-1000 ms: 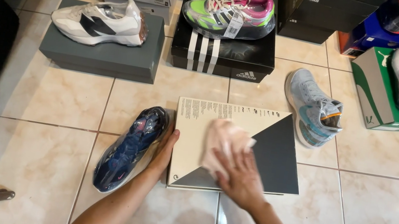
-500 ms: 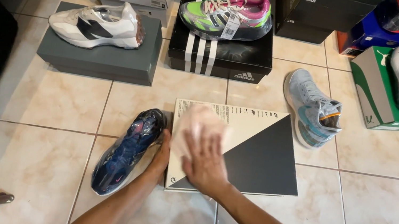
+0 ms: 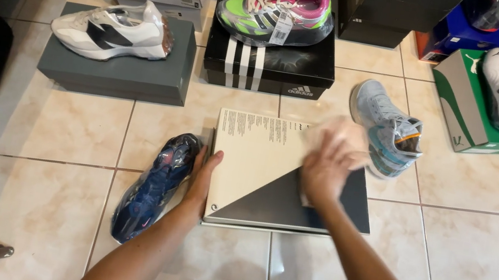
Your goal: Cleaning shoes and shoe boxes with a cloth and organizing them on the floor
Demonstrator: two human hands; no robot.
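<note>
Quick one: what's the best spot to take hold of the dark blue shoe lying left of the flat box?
Probably the heel end of the dark blue shoe, coming from the lower left. It lies on its side, angled, toe up beside the left hand and the box. The heel points toward open floor tile, so that side looks unobstructed.

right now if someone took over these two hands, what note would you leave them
Left hand: flat against the left edge of the cream and dark grey shoebox, steadying it; holds nothing.
Right hand: presses a pale cloth onto the box lid near its upper right corner, fingers curled over the cloth.
Things: the box lies flat on the tiled floor; a dark blue shoe lies just left of it, a light blue shoe at its upper right.
Done: cloth is on the lid.
Left: cannot tell how much of the lid is wiped.
</note>
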